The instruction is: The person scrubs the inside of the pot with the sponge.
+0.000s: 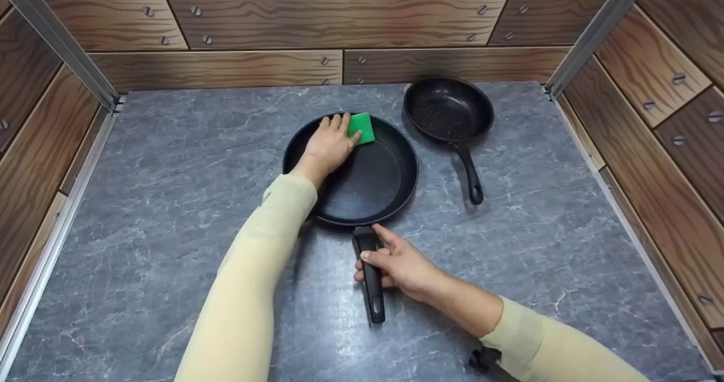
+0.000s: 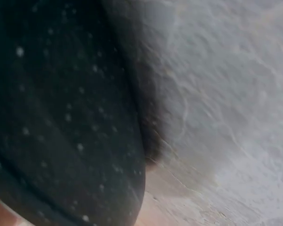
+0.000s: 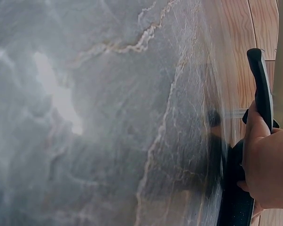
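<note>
Smooth dark-coated large pan (image 1: pixel 370 181) on marble-look tabletop (image 1: pixel 169 201), glossy in patches.
Pan's outer wall (image 2: pixel 71 117) pale-speckled; handle (image 1: pixel 375 294) smooth, plastic-looking. Inside large pan: green pad (image 1: pixel 363 128), matt. Right of large pan: small pan (image 1: pixel 449 110), speckled coating, slight sheen. Behind large pan: wall panels (image 1: pixel 339 22), printed-look wood grain. In front: sleeves (image 1: pixel 243 291), matt cloth.

A person wears long, pale yellow sleeves, plain and close-fitting, with both the left hand (image 1: pixel 328 144) and right hand (image 1: pixel 407 269) bare. Beside the larger pan (image 1: pixel 362 181), the left sleeve (image 1: pixel 240 291) ends in a duller cuff (image 1: pixel 291 195) with a small dark mark on its edge. Right of the pan's handle, the right sleeve (image 1: pixel 571 351) has a greyish band (image 1: pixel 516 328) and a black fitting (image 1: pixel 485 359) below it.
</note>
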The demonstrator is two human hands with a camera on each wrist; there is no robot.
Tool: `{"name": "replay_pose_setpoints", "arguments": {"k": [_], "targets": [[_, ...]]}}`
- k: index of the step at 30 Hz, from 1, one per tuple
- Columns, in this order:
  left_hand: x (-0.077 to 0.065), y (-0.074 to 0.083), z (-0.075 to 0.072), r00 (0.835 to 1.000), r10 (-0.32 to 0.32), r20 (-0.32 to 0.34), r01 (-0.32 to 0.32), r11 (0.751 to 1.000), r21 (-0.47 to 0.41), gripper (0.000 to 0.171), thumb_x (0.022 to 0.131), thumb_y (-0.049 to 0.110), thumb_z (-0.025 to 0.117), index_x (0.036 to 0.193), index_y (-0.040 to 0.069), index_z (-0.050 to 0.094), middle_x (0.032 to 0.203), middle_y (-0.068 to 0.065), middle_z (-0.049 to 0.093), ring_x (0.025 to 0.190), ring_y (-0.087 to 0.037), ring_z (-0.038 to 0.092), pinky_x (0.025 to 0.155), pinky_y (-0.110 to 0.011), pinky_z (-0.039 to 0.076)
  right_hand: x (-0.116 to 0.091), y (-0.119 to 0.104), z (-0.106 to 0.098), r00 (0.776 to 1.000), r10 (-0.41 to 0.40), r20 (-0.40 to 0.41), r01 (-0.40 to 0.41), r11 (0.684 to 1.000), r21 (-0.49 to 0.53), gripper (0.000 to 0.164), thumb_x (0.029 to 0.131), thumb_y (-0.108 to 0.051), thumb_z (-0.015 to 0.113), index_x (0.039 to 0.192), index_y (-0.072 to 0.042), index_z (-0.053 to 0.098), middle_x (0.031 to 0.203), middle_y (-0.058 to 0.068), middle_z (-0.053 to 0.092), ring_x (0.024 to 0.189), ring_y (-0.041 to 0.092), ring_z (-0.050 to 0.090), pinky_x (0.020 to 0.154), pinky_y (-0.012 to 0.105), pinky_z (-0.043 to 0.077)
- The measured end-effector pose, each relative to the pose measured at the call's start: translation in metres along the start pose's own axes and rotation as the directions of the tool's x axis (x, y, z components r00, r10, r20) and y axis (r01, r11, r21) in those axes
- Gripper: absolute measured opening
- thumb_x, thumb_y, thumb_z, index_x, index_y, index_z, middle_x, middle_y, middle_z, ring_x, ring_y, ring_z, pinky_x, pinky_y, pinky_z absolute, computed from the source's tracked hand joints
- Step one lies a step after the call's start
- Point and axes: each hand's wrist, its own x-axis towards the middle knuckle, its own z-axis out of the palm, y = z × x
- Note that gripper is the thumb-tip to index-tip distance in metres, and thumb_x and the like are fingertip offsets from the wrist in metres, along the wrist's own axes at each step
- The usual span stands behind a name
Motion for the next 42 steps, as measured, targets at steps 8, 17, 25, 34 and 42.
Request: {"name": "replay_pose_setpoints", "arguments": {"k": [8, 17, 25, 34, 42], "targets": [[-0.003, -0.007, 0.001, 1.0, -0.022, 0.001, 0.022, 0.999, 0.027, 0.051, 0.115, 0.012, 0.035, 0.166, 0.017, 0.041, 0.169, -0.03, 0.026, 0.154, -0.045, 0.032, 0.122, -0.057, 0.032, 0.0, 0.001, -0.001, 1.0, 0.0, -0.002, 0.0, 1.0, -0.006, 0.091, 0.105, -0.007, 0.062, 0.171, -0.009, -0.001, 0.1, 0.016, 0.071, 0.087, 0.023, 0.077, 0.083, 0.044, 0.064], [-0.011, -0.018, -0.002, 0.999, -0.028, 0.027, 0.026, 0.995, 0.097, 0.05, 0.115, 0.012, 0.036, 0.164, 0.015, 0.043, 0.167, -0.03, 0.029, 0.15, -0.045, 0.035, 0.117, -0.058, 0.036, 0.001, 0.0, 0.0, 1.0, 0.0, 0.003, 0.0, 1.0, 0.003, 0.091, 0.105, -0.006, 0.062, 0.171, -0.008, -0.002, 0.1, 0.016, 0.071, 0.086, 0.023, 0.077, 0.083, 0.044, 0.064], [-0.018, -0.025, -0.001, 0.999, -0.045, 0.007, 0.044, 0.996, 0.079, 0.047, 0.114, 0.012, 0.038, 0.161, 0.013, 0.049, 0.164, -0.031, 0.035, 0.148, -0.046, 0.036, 0.118, -0.059, 0.034, 0.0, 0.001, 0.0, 1.0, -0.004, 0.005, 0.004, 1.0, 0.015, 0.092, 0.105, -0.006, 0.062, 0.171, -0.009, -0.002, 0.1, 0.016, 0.07, 0.085, 0.023, 0.077, 0.085, 0.046, 0.063], [-0.026, -0.034, 0.006, 0.998, -0.054, 0.014, 0.052, 0.993, 0.105, 0.05, 0.114, 0.016, 0.04, 0.163, 0.023, 0.046, 0.166, -0.027, 0.033, 0.15, -0.045, 0.034, 0.117, -0.067, 0.033, 0.0, 0.001, -0.001, 1.0, 0.006, 0.003, -0.006, 1.0, 0.001, 0.092, 0.105, -0.008, 0.063, 0.171, -0.009, -0.002, 0.102, 0.017, 0.071, 0.087, 0.024, 0.077, 0.084, 0.045, 0.063], [-0.031, -0.037, 0.005, 0.996, -0.081, 0.038, 0.08, 0.996, 0.036, 0.054, 0.114, 0.014, 0.042, 0.167, 0.028, 0.039, 0.172, -0.022, 0.024, 0.15, -0.044, 0.034, 0.116, -0.064, 0.036, 0.0, 0.001, 0.0, 1.0, -0.001, -0.003, 0.001, 1.0, 0.002, 0.091, 0.105, -0.007, 0.062, 0.171, -0.009, -0.001, 0.101, 0.017, 0.071, 0.087, 0.024, 0.077, 0.084, 0.046, 0.063]]}}
